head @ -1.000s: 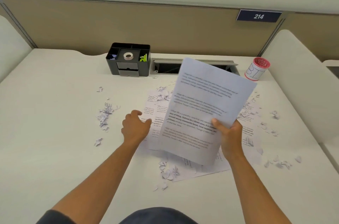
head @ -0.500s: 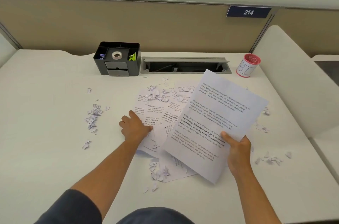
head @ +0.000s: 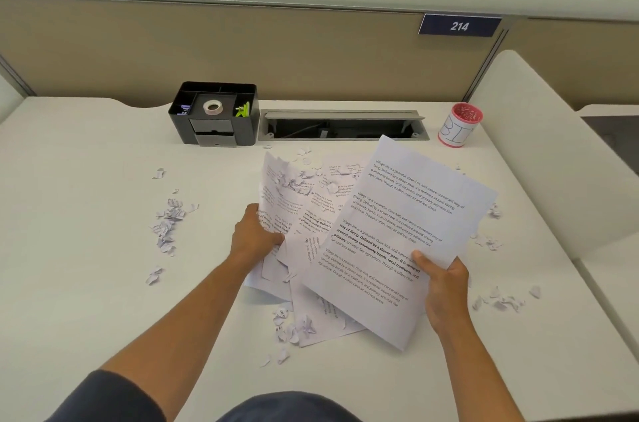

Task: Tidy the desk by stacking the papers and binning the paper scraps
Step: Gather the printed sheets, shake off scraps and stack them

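My right hand [head: 446,286] is pinching a printed sheet [head: 404,231]; my left hand [head: 254,235] is gripping another sheet [head: 280,193] near the desk [head: 86,283] middle. Scraps [head: 294,176] are lying on it; lifting could be scattering them.

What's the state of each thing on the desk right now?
Left hand: grips the printed sheet with scraps on it, its edge raised.
Right hand: holds the clean printed white sheet off the desk.
Other printed sheets: flat, overlapping, unstacked.
Torn white paper scraps: scattered, not binned.
Red cup marked BIN: upright, holds scraps.
Black desk organiser: upright, drawers closed.
Grey cable hatch: open.
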